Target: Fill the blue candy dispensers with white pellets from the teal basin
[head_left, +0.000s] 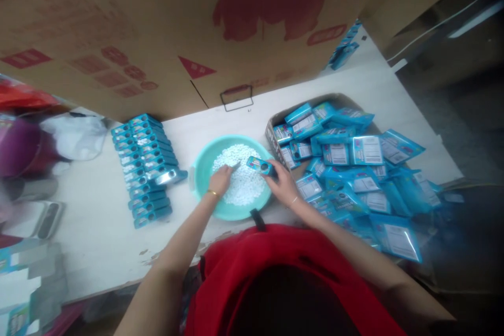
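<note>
A turquoise basin point(201, 157) on the table is filled with small white pellets point(242, 191). My right hand point(284, 185) grips one end of a small blue box point(259, 165) with a dark round spot, tilted over the basin's right side. Over the pellets, my left hand point(221, 181) is closed; a small thin grey piece point(235, 166) sticks out from its fingertips, too blurred to name. Left of the basin stand stacked rows of blue boxes point(147, 142), one lying askew at their edge.
An open carton point(271, 136) at the right overflows with blue packets point(366, 151) bearing white labels. A large cardboard box point(157, 26) walls off the back. White cloth point(76, 134), a scale-like device point(33, 219) and flattened cartons point(19, 294) lie at the left.
</note>
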Motion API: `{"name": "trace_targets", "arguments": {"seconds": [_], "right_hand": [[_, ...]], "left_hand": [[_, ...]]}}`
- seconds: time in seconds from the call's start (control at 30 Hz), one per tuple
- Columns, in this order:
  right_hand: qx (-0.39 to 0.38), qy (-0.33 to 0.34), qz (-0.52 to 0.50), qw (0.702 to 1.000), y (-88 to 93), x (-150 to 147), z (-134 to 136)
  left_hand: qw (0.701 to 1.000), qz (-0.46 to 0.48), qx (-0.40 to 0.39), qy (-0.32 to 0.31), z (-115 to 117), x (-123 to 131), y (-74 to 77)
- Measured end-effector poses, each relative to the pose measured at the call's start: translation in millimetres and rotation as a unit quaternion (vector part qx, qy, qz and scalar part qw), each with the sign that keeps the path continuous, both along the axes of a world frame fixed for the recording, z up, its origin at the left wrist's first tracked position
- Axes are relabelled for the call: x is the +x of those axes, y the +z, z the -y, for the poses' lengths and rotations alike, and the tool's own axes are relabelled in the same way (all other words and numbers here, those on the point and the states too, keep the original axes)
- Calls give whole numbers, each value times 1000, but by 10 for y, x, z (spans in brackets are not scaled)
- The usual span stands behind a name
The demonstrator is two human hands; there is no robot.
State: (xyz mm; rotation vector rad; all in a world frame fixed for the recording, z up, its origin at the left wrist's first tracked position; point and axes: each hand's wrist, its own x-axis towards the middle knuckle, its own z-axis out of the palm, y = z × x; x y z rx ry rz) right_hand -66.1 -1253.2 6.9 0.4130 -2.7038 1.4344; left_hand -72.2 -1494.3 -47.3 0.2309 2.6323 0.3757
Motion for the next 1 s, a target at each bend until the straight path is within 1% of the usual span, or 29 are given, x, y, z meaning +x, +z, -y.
{"name": "trace_targets", "arguments": {"seconds": [0.07, 0.17, 0.27, 0.33, 0.37, 0.4, 0.47, 0.57, 0.63, 0.7, 0.73, 0.83, 0.93, 1.0], "right_hand": [[0, 0, 7, 1000, -4, -6, 11], [-3, -1, 18, 1000, -14, -7, 25], [-10, -6, 27, 1000, -33, -15, 17], [-9, -9, 32, 999, -46, -25, -3], [-9, -10, 32, 999, -53, -30, -13], [-10, -10, 32, 999, -60, -35, -22], [-13, -8, 26, 1000, -72, -42, -30], [-4, 8, 9, 1000, -85, -30, -4], [6, 33, -8, 999, -88, -2, 40], [14, 63, -21, 998, -88, 40, 97], [15, 75, -26, 997, -89, 64, 127], [7, 93, -43, 995, -111, 133, 207], [-6, 98, -56, 994, -150, 177, 245], [-19, 102, -55, 993, -169, 189, 239]], "left_hand": [[999, 0, 41, -11, -145, 126, -136], [994, 0, 106, -17, -278, 283, -207], [986, 5, 164, -19, -270, 364, -195], [974, 14, 224, -7, -193, 395, -123], [966, 17, 259, 4, -139, 408, -58], [956, 19, 292, 17, -76, 421, 29], [943, 14, 332, 35, 54, 439, 270], [948, -5, 318, 27, 203, 423, 743], [957, -18, 289, 3, 235, 374, 1065], [971, -27, 236, -31, 200, 304, 1346], [979, -27, 197, -48, 157, 269, 1466], [995, -11, 38, -91, -54, 194, 1756], [985, -4, -108, -136, -316, 197, 1995], [972, -19, -161, -169, -441, 226, 2145]]}}
